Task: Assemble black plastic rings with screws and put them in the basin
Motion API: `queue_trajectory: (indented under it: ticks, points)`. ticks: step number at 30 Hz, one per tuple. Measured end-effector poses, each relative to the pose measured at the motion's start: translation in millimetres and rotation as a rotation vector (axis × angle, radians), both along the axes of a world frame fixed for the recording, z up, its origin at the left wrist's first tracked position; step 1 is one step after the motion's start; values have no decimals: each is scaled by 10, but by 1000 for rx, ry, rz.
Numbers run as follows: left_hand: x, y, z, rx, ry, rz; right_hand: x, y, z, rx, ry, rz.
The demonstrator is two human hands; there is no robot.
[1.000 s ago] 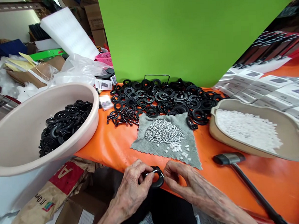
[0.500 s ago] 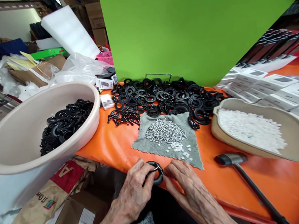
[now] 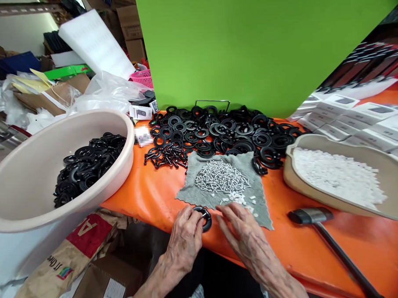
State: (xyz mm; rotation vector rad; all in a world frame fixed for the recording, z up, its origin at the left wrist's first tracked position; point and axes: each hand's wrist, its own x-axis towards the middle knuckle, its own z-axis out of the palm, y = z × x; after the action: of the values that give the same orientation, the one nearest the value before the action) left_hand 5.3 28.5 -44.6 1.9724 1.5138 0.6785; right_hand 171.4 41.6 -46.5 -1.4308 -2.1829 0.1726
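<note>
A black ring-shaped part (image 3: 207, 220) is pinched in my left hand (image 3: 187, 235) at the front edge of the orange table. My right hand (image 3: 242, 230) is off the ring, just to its right, with fingers apart over the near edge of a grey cloth (image 3: 191, 189). On that cloth lie a heap of small silver screws or pins (image 3: 220, 176) and several small white pieces (image 3: 239, 197). Part of the ring is covered by my left fingers.
Black rings (image 3: 218, 130) pile up along a green board (image 3: 230, 46), beside black pins (image 3: 168, 157). A tub (image 3: 118, 187) of black parts stands left. To the right are a tan basin (image 3: 306, 192) with white pieces, a mallet (image 3: 338, 252) and white boxes (image 3: 366, 124).
My right hand has come away from the ring and its fingers have spread. My left hand has moved slightly up and left with the ring, over the table edge.
</note>
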Motion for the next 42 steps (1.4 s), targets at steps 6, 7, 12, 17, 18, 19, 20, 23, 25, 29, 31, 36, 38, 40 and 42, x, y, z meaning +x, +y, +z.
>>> queue_trajectory:
  ticks: [6,7,12,17,18,19,20,23,25,29,31,36,38,40,42]
  points:
    - [-5,11,16,15,53,-35,-255,-105,-70,13,-12,26]
    - [-5,28,35,9,75,-49,-260,-99,-87,22,-18,24]
    - [-25,115,88,-38,157,-129,-210,-55,-155,49,-54,45]
    - [-42,84,-60,46,155,-107,-259,-68,-170,44,-91,32]
    - [-37,70,-82,59,152,-88,-275,-77,-163,44,-97,28]
    - [-29,58,-91,65,148,-73,-285,-87,-152,42,-102,27]
    - [-21,49,-84,58,144,-62,-283,-94,-139,41,-103,31]
    - [-5,44,28,-18,104,-45,-185,-87,-94,35,-84,47]
    - [-20,54,142,-90,41,-32,-46,-41,-72,44,-72,38]
    - [-111,93,315,-230,-156,42,224,133,-55,49,-115,36]
    - [-168,120,352,-322,-299,57,277,218,-50,28,-149,63]
    - [-271,146,369,-484,-548,47,246,317,-36,-21,-188,136]
    - [-286,134,366,-491,-551,43,238,332,-40,-30,-185,163]
    - [-285,117,362,-503,-560,45,245,347,-52,-34,-174,182]
    - [-275,102,361,-510,-587,50,258,359,-60,-35,-150,186]
